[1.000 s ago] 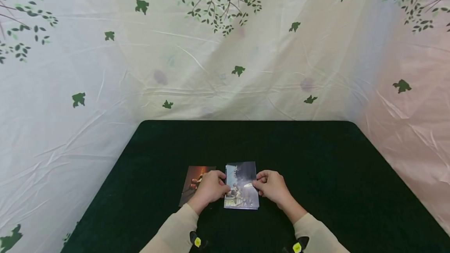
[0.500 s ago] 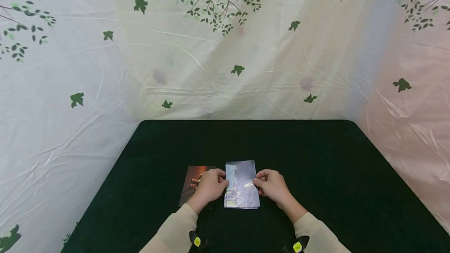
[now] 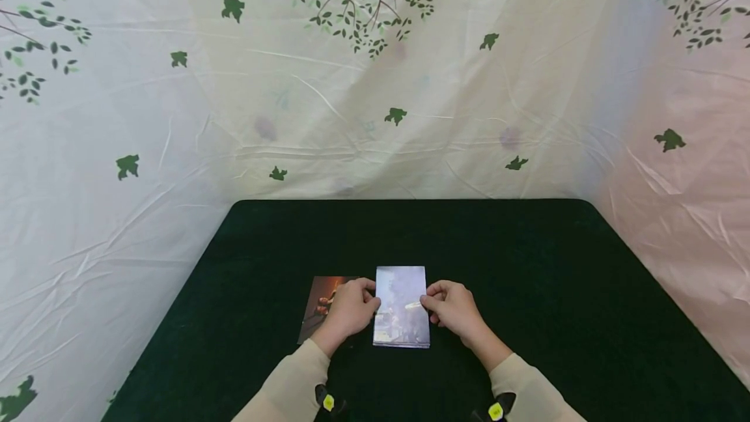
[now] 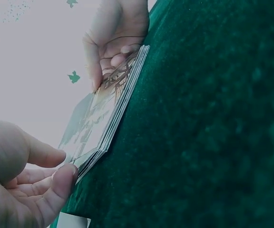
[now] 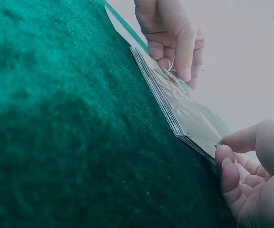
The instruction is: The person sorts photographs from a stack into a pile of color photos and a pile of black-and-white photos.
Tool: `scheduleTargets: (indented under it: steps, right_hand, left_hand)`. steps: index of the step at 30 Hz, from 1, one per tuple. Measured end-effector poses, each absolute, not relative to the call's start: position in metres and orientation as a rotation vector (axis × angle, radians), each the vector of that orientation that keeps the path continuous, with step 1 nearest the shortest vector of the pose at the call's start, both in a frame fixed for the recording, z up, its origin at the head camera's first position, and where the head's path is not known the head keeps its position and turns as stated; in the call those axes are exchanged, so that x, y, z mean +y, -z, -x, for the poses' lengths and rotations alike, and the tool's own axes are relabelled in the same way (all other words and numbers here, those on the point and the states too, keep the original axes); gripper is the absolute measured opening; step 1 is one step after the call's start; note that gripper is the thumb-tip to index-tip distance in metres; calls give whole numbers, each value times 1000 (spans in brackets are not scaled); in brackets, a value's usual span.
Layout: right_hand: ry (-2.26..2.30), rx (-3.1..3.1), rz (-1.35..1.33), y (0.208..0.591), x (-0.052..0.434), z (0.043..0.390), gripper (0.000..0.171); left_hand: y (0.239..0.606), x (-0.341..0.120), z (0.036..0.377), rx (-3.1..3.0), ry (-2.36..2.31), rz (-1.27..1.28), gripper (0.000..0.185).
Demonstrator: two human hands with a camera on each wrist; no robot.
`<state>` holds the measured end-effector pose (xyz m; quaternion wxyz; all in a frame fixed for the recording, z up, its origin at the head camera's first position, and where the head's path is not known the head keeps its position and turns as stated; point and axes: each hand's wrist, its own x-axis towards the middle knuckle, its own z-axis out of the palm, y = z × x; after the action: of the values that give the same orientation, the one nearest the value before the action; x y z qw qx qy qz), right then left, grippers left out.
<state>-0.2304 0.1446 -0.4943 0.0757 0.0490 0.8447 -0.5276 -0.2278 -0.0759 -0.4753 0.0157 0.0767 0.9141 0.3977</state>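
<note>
A stack of glossy photo cards (image 3: 401,308) lies on the dark green felt table (image 3: 527,266), straight in front of me. My left hand (image 3: 374,305) pinches its left edge and my right hand (image 3: 426,305) pinches its right edge. In the left wrist view, thumb and forefinger of the left hand (image 4: 68,165) close on the near side of the stack (image 4: 109,107), with the right hand (image 4: 111,59) at the far side. In the right wrist view, the right hand (image 5: 222,152) nips the stack (image 5: 180,102) opposite the left hand (image 5: 175,64). The top card shines with glare.
A single dark orange-toned card (image 3: 319,305) lies flat just left of the stack, partly under my left hand. A pale cloth backdrop with printed leaves (image 3: 375,83) rises behind and beside the table. Green felt stretches beyond and to the right of the hands.
The stack, slightly fanned at its near end before, is now squared between both hands. Its top face has tilted and picks up more glare. The hands have barely moved.
</note>
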Motion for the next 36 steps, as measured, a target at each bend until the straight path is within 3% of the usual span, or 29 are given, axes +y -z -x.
scheduleTargets:
  steps: [17, 30, 36]
  right_hand:
    - [1608, 2537, -158, 492, 146, 230, 12]
    - [1721, 2410, -187, 481, 146, 230, 18]
    - [1739, 2354, -144, 477, 143, 229, 17]
  left_hand:
    - [475, -77, 229, 2782, -1371, -247, 26]
    - [470, -82, 230, 2666, -1566, -95, 7]
    - [470, -92, 231, 2604, -1610, -57, 8]
